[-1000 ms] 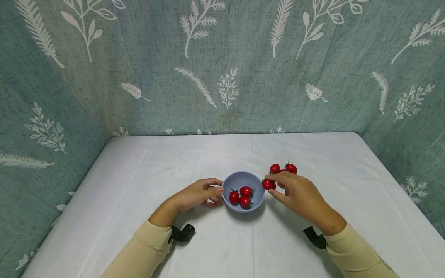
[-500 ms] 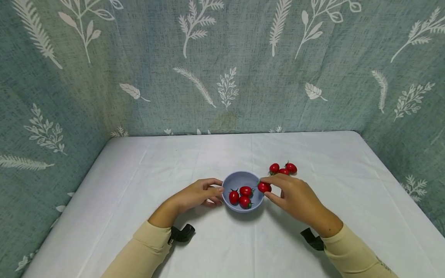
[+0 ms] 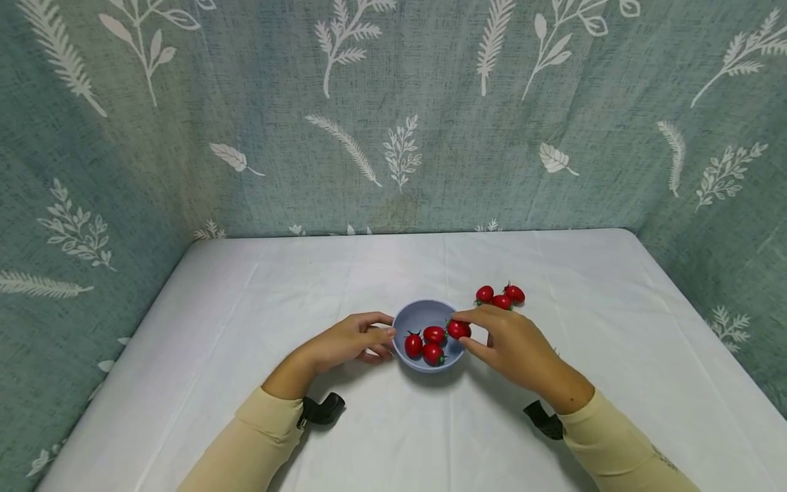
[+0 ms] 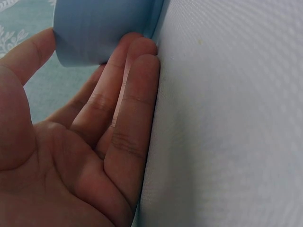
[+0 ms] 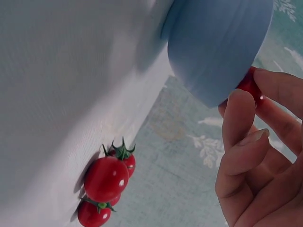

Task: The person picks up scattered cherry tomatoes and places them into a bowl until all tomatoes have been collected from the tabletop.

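Observation:
A small blue bowl (image 3: 424, 313) stands upright on the white-covered table, with three red cherry tomatoes (image 3: 433, 354) lying in it. My left hand (image 3: 347, 345) steadies its left side, thumb at the rim and nearly straight fingers against the outer wall, as the left wrist view shows. My right hand (image 3: 516, 348) pinches another cherry tomato (image 3: 458, 329) between thumb and fingers, at the bowl's right rim. In the right wrist view, that tomato (image 5: 250, 89) is partly hidden by the fingers and the bowl wall.
Several more cherry tomatoes (image 3: 501, 301) with green stems lie on the table (image 3: 295, 287) just beyond my right hand. A green-blue cloth (image 3: 264, 191) with white leaf prints hangs behind and at both sides of the table.
My right hand has moved left with the pinched cherry tomato, from outside the bowl's right rim to over its inner right edge. The left hand and bowl have hardly moved.

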{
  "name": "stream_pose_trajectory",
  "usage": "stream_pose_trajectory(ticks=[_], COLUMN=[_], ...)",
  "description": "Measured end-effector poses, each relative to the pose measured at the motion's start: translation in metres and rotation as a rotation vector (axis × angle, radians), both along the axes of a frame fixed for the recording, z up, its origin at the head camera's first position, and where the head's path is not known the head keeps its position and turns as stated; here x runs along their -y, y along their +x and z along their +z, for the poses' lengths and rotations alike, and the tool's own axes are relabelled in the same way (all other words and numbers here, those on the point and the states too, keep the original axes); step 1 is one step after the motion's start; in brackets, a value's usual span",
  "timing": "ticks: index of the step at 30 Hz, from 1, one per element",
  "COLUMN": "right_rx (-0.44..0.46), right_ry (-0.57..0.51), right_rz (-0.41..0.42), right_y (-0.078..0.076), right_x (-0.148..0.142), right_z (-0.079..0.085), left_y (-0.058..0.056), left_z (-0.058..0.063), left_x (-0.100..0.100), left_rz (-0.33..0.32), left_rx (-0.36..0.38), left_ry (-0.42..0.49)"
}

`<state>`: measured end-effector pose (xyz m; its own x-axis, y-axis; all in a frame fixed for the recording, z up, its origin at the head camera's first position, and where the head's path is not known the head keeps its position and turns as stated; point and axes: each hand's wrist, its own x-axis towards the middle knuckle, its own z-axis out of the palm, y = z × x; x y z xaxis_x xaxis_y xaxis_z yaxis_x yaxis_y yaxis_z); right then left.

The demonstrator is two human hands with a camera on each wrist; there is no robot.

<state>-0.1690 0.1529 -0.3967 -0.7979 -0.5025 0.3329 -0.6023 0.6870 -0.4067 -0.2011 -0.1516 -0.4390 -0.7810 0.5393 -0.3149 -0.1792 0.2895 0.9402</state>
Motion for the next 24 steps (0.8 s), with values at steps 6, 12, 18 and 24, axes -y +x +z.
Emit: stream_pose_trajectory(ticks=[6,12,18,24], right_rx=[0.019,0.046,0.084,0.137], right_ry=[0.026,0.081,0.11,0.116], right_rz=[0.004,0.011,0.028,0.059], right_y=[-0.003,-0.005,-0.009,-0.014], right_x=[0.007,0.014,0.018,0.021], right_z=[-0.001,-0.003,-0.004,-0.004], left_y=[-0.001,0.0,0.001,0.001], left_z=[0.0,0.0,0.001,0.002], left_x=[0.0,0.0,0.0,0.001], left_rz=[0.001,0.002,0.002,0.005], left_rx=[0.002,0.003,0.001,0.0], left_ry=[0.002,0.009,0.012,0.006])
